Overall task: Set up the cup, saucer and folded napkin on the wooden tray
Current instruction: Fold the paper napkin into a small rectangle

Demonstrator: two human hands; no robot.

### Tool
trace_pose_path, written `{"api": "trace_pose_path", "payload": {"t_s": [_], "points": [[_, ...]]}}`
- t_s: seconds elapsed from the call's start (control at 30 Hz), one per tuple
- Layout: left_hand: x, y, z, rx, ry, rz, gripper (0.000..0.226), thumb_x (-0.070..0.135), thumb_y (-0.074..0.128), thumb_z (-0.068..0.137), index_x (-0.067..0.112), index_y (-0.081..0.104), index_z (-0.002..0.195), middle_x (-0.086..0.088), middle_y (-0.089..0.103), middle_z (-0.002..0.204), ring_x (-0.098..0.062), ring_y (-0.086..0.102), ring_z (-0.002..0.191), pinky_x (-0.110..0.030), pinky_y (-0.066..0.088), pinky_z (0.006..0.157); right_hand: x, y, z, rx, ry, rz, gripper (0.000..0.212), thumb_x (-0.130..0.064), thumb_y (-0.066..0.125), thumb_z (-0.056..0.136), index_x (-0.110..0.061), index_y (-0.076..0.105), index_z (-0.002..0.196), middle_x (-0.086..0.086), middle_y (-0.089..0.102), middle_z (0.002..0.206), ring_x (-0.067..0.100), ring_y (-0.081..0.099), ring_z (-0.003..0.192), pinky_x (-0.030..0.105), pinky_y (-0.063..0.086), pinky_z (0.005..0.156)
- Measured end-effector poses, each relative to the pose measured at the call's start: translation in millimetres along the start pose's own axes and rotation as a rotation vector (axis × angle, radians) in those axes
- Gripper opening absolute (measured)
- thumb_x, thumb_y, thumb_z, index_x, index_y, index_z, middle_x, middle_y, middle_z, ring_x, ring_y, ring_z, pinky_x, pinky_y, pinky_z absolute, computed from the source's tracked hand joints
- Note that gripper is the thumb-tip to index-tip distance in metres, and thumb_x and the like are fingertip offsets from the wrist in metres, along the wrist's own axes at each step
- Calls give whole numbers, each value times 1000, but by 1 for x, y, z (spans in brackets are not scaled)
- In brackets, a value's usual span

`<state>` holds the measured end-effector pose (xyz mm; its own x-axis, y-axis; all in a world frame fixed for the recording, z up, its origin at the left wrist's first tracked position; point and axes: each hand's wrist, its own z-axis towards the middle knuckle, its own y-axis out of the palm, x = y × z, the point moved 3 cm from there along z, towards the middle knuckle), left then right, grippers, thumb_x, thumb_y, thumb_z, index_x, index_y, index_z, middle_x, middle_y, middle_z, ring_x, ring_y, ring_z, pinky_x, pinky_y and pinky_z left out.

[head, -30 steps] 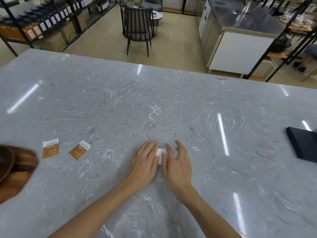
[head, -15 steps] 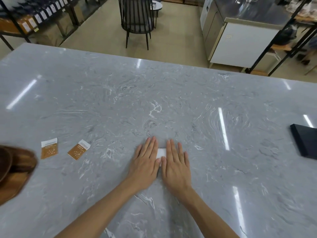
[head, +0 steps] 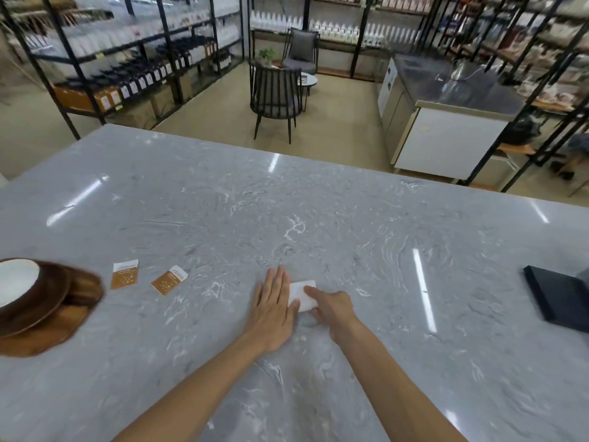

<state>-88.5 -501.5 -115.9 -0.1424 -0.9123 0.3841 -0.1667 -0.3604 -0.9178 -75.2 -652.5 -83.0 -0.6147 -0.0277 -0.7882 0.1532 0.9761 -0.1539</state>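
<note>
A small white folded napkin (head: 302, 295) lies on the grey marble table (head: 318, 218) in front of me. My left hand (head: 274, 303) lies flat beside it, fingers straight, thumb touching the napkin's left edge. My right hand (head: 331, 306) has its index finger on top of the napkin and its thumb at the near edge, pinching it, with the other fingers curled. At the far left, a wooden tray (head: 47, 334) carries a dark wooden saucer (head: 51, 291) with a white cup (head: 16, 279) on it, cut off by the frame edge and blurred.
Two orange-and-white sachets (head: 125, 275) (head: 169, 280) lie between the tray and my hands. A black flat object (head: 561, 298) sits at the table's right edge. Beyond the far table edge are a black chair (head: 275, 90), shelving and a counter.
My right hand went from lying flat on the napkin to curling, index finger on top. My left hand slid left, uncovering most of the napkin. The view tilted up and the tray shows more.
</note>
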Motion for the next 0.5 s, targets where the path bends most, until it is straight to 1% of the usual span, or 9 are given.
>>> {"api": "trace_pose_path", "payload": {"t_s": [0.03, 0.07, 0.13, 0.17, 0.23, 0.27, 0.3, 0.4, 0.5], "points": [[0, -1, -2, -1, -20, -14, 67, 41, 13, 108, 12, -21, 157, 0, -29, 166, -18, -32, 151, -44, -9, 127, -2, 1, 0, -28, 22, 15, 25, -19, 81, 84, 2, 73, 96, 16, 73, 88, 23, 68, 67, 28, 52, 48], [0, -1, -5, -2, -36, -28, 67, 41, 13, 108, 11, -21, 157, -1, -30, 166, -18, -32, 151, -44, -9, 127, -4, 3, -1, -51, 31, 18, 27, -18, 81, 84, 2, 72, 99, 18, 73, 92, 28, 71, 74, 32, 55, 52], [1, -1, -12, -4, -68, -89, 67, 40, 15, 109, 10, -21, 157, -2, -29, 166, -18, -33, 150, -41, -12, 127, -6, 6, -2, -81, 26, -12, 27, -17, 80, 86, 3, 72, 102, 22, 74, 100, 38, 74, 86, 44, 62, 65], [2, -1, -16, 0, -86, -127, 67, 39, 17, 109, 9, -20, 157, -3, -29, 166, -18, -32, 150, -39, -12, 127, -6, 7, -3, -90, 13, -33, 29, -17, 79, 87, 4, 71, 105, 23, 75, 102, 39, 74, 88, 46, 62, 66], [2, -2, -23, 25, -117, -162, 68, 37, 20, 109, 7, -18, 157, -5, -27, 167, -19, -30, 151, -35, -12, 126, -3, 11, -5, -107, -16, -59, 32, -16, 79, 87, 4, 69, 110, 22, 74, 100, 34, 72, 80, 38, 59, 57], [1, -3, -27, 38, -127, -166, 67, 36, 20, 110, 6, -16, 158, -6, -26, 167, -19, -29, 152, -34, -12, 126, -2, 13, -6, -113, -33, -67, 32, -15, 79, 87, 4, 69, 111, 20, 74, 97, 30, 69, 75, 34, 54, 53], [1, -5, -31, 48, -133, -175, 67, 36, 21, 110, 6, -15, 158, -6, -25, 167, -20, -28, 152, -32, -12, 126, -1, 15, -7, -112, -57, -77, 31, -15, 80, 86, 3, 70, 110, 18, 73, 94, 27, 66, 72, 32, 50, 53], [-2, -8, -47, 66, -160, -244, 64, 36, 20, 110, 10, -12, 159, -3, -23, 168, -17, -27, 152, -29, -14, 124, -1, 23, -13, -108, -122, -91, 27, -15, 82, 84, -1, 71, 105, 17, 73, 93, 27, 65, 76, 34, 50, 63], [-8, -12, -63, 78, -209, -326, 63, 40, 19, 110, 14, -9, 160, 2, -19, 169, -13, -23, 153, -27, -12, 124, -2, 34, -25, -162, -135, -62, 22, -14, 82, 84, -4, 70, 99, 17, 73, 95, 28, 68, 79, 40, 55, 71]]}}
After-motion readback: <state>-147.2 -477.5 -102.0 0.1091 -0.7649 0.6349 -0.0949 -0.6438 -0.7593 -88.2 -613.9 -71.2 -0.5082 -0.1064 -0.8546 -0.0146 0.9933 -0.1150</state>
